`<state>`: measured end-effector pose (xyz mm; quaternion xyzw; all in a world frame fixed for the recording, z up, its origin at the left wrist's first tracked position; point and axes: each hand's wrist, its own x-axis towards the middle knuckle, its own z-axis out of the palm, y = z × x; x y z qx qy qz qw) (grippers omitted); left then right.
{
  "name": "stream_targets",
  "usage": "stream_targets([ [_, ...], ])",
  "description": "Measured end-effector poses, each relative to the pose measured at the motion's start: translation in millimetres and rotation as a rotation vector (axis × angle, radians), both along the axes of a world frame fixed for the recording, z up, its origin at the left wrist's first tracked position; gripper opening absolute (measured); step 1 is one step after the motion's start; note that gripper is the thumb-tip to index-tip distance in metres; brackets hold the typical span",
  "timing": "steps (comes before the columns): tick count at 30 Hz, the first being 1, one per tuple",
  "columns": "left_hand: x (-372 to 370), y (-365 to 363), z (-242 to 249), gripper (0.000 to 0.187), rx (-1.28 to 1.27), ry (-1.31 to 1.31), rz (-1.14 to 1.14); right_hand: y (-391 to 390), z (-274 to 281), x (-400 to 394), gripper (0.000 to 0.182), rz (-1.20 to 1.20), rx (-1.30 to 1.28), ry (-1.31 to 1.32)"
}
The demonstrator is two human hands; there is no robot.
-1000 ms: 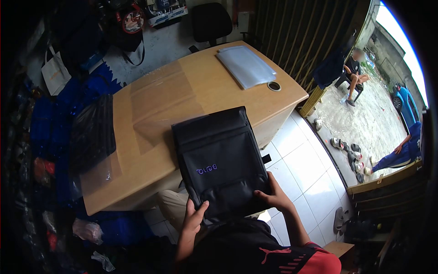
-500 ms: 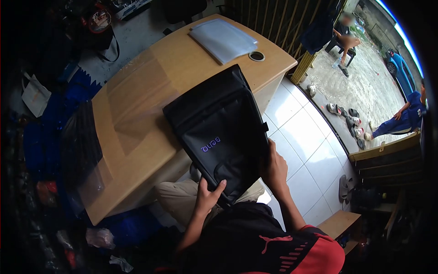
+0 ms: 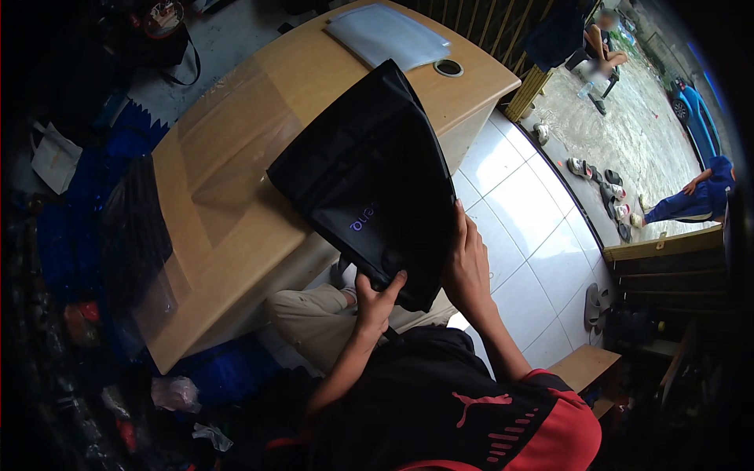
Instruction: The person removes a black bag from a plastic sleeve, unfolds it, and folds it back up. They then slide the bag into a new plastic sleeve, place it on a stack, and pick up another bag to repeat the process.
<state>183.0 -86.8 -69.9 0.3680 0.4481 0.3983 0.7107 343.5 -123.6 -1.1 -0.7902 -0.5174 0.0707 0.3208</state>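
A black bag (image 3: 369, 173) with purple BenQ lettering is held up in front of me, tilted, its far end over the wooden table. My left hand (image 3: 377, 302) grips its near left corner, thumb on top and the other fingers hidden beneath. Along the near right edge, my right hand (image 3: 469, 267) is closed on the bag, fingers pointing up its side. A short strap hangs below the near end, close to my left wrist.
On the wooden table (image 3: 228, 267) lie a clear plastic sheet (image 3: 236, 133) and a stack of plastic sleeves (image 3: 389, 35), near a round cable hole (image 3: 448, 68). Blue bags (image 3: 63, 251) lie at the left. Slippers (image 3: 597, 306) rest by the doorway; two people are outside.
The bag has tilted, its far end rising and its front face turning into shadow. My left hand has shifted up and right; my right hand has moved slightly up along the edge.
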Motion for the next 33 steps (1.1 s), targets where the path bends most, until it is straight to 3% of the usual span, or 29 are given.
stream_targets([
  [5,5,6,-2,0.044,0.007,-0.023,-0.034,-10,24,6,0.067,0.190,-0.087,-0.180],
  [9,8,7,-14,0.047,0.019,0.008,-0.050,-9,13,16,0.058,0.122,-0.141,-0.042],
  [12,13,8,-15,0.048,0.157,0.004,-0.034,-16,17,19,0.053,0.080,-0.263,-0.111],
  [17,25,5,-18,0.049,0.044,-0.002,-0.039,-23,13,13,0.050,0.101,-0.147,-0.287],
  [19,30,5,-26,0.049,0.045,0.008,-0.045,-23,14,16,0.057,0.143,-0.184,-0.290],
  [20,33,4,-29,0.048,0.042,0.011,-0.033,-24,20,16,0.066,0.181,-0.230,-0.162],
  [22,36,6,-20,0.048,0.047,0.011,-0.018,-22,21,19,0.099,0.237,-0.305,-0.030],
  [26,42,5,-1,0.048,0.012,-0.058,-0.216,-22,13,18,0.110,0.231,-0.248,-0.122],
  [29,46,4,-4,0.049,0.087,-0.074,-0.310,-16,3,18,0.107,0.131,-0.197,-0.198],
  [30,46,3,-3,0.048,0.055,-0.056,-0.324,-15,3,17,0.090,0.101,-0.174,-0.211],
  [32,46,7,-2,0.047,0.038,-0.049,-0.366,-13,-2,22,0.083,0.099,-0.177,-0.221],
  [33,38,14,-2,0.044,-0.113,-0.115,-0.373,-13,-1,26,0.077,0.116,-0.192,-0.221],
])
